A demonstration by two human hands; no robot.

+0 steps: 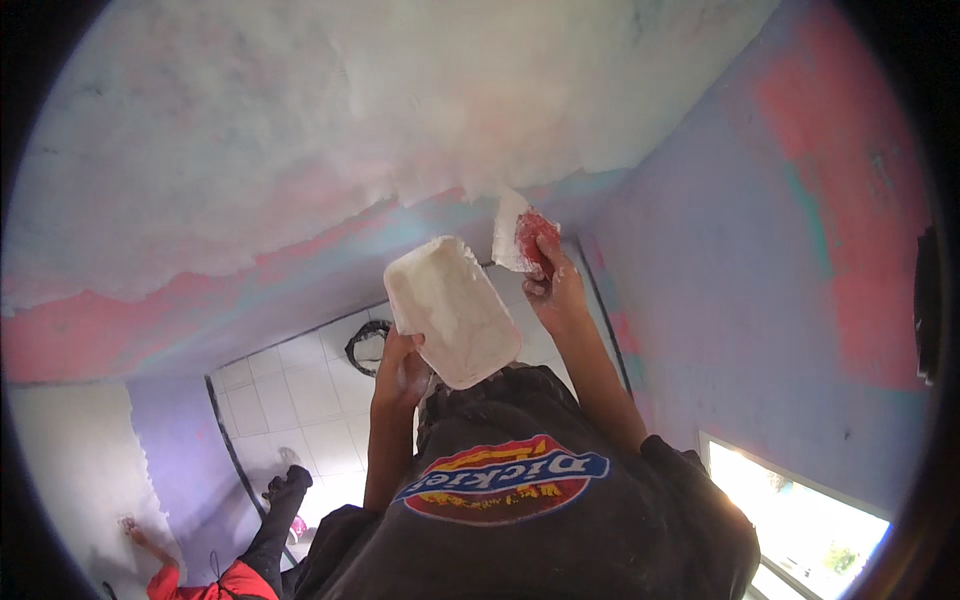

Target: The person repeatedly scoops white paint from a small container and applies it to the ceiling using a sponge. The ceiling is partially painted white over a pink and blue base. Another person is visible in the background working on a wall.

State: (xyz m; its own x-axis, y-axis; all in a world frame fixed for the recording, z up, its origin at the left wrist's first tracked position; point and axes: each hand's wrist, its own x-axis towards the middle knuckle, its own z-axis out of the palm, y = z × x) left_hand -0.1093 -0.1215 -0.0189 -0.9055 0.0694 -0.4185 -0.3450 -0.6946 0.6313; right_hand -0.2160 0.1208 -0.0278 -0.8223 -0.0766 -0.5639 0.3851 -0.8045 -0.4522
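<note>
My left hand (403, 368) grips the near left edge of a white, shallow rectangular tray (470, 325) with rounded corners. Pale filler coats the inside of the tray, which is tilted in front of my chest. In my right hand (555, 285) is a putty spreader (536, 236), red where my fingers close round it. White filler covers its left side. The spreader is up by the lower border of the pale plaster on the wall (330, 130); whether it touches the wall I cannot tell.
Another wall (740, 230), purple with pink and teal patches, rises on the right above a bright window (800, 520). A co-worker in a red top (235, 582) reaches toward a wall at lower left. A dark ring-shaped object (367, 350) lies on the white tiled floor (300, 385).
</note>
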